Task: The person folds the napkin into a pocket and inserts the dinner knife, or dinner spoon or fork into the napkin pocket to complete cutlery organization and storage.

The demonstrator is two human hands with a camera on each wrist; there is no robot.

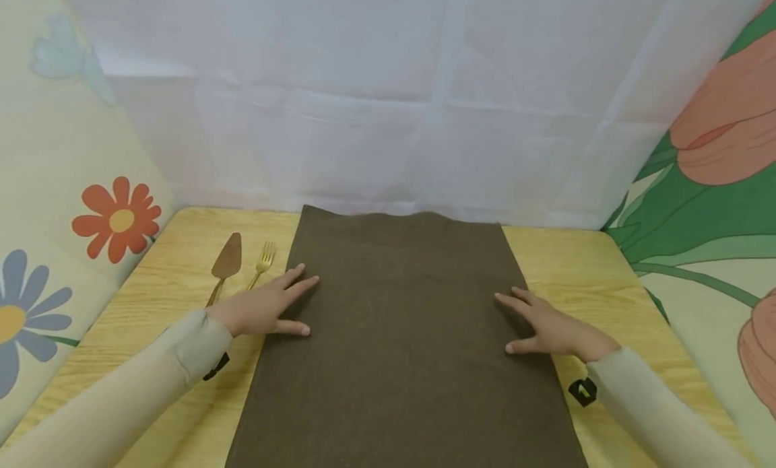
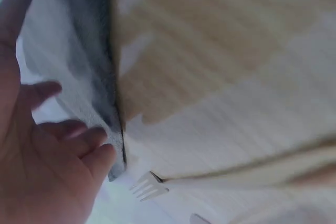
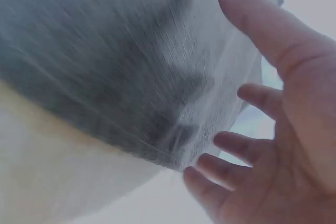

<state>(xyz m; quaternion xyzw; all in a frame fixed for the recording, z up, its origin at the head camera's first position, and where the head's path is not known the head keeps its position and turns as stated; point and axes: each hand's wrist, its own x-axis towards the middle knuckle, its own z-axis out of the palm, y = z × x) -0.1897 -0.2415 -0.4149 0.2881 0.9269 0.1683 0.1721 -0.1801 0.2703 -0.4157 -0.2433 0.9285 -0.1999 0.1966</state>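
Note:
A dark brown cloth (image 1: 400, 333) lies spread over the middle of the table, its far edge slightly wavy. My left hand (image 1: 263, 308) is over its left side, fingers spread and holding nothing. Across from it, my right hand (image 1: 548, 328) is over the right side with extended fingers and an empty palm. Both wrist views show shadows of the fingers on the cloth (image 2: 79, 51); whether any fingertip touches it I cannot tell. Just left of the cloth, a gold fork (image 1: 265, 258) lies with its handle partly behind the left hand. Beside that is a cake server (image 1: 228, 258), its handle also partly covered.
The light wooden table (image 1: 570, 273) shows on both sides of the cloth. A white sheet (image 1: 388, 104) hangs behind its far edge. Flower-patterned walls stand at left and right. Each wrist carries a small black device (image 1: 583, 391).

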